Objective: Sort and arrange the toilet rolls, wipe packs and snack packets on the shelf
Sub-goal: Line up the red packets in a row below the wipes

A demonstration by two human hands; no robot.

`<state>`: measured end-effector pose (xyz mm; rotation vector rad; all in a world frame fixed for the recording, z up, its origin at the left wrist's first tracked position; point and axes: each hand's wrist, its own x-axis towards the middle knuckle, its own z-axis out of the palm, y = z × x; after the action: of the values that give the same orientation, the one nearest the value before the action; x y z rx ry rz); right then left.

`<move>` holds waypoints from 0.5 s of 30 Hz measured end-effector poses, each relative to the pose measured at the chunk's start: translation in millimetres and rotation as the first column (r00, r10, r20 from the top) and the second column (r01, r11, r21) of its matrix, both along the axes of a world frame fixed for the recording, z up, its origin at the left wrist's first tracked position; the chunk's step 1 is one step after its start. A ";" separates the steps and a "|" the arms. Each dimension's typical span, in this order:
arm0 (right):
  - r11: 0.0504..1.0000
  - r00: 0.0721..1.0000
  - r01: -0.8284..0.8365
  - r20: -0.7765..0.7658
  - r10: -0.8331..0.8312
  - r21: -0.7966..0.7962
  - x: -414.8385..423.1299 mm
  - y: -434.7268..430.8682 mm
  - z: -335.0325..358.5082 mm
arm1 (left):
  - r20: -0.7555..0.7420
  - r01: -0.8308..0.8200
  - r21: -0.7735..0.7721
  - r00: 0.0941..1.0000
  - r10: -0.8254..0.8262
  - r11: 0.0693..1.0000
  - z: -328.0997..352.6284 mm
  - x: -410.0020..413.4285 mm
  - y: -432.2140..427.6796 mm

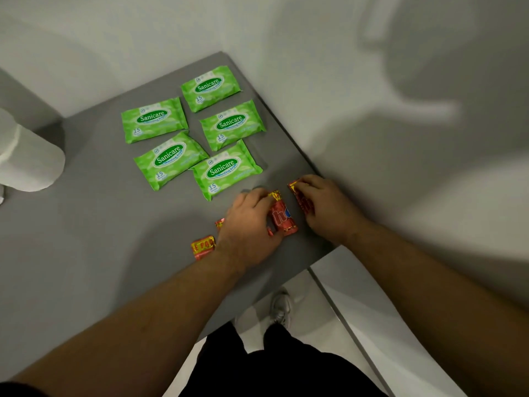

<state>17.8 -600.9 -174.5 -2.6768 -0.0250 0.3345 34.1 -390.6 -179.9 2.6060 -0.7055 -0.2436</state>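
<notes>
On the grey shelf (100, 224), five green Sanicare wipe packs (227, 169) lie flat in a cluster, toilet rolls (25, 156) standing at the far left edge. Nearer the front corner, left hand (249, 222) presses a red snack packet (283, 214), right hand (326, 207) pinches another (300, 196). Two more packets (203, 246) peek out beside the left wrist, four in all.

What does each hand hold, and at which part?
Left hand rests on a red snack packet, along its left side. Right hand covers another packet; grip unclear.
</notes>
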 end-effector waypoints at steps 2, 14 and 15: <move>1.000 1.000 0.002 -0.006 -0.002 -0.009 0.3 1.3 0.7 | 0.002 -0.001 -0.013 1.000 0.001 1.000 -1.5 -1.9 2.5; 0.995 0.976 0.046 0.208 -0.064 0.091 -72.1 57.5 -4.0 | 0.048 0.021 0.039 0.999 -0.023 0.999 3.2 -1.8 24.3; 0.995 0.978 0.042 0.202 -0.059 0.088 -79.1 61.0 -9.4 | 0.053 0.050 0.056 0.997 -0.053 0.997 5.0 1.2 22.2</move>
<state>-61.2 -539.9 -183.9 -2.6127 -0.0329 0.0405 35.3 -368.5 -175.0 2.6574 -0.7967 -0.2116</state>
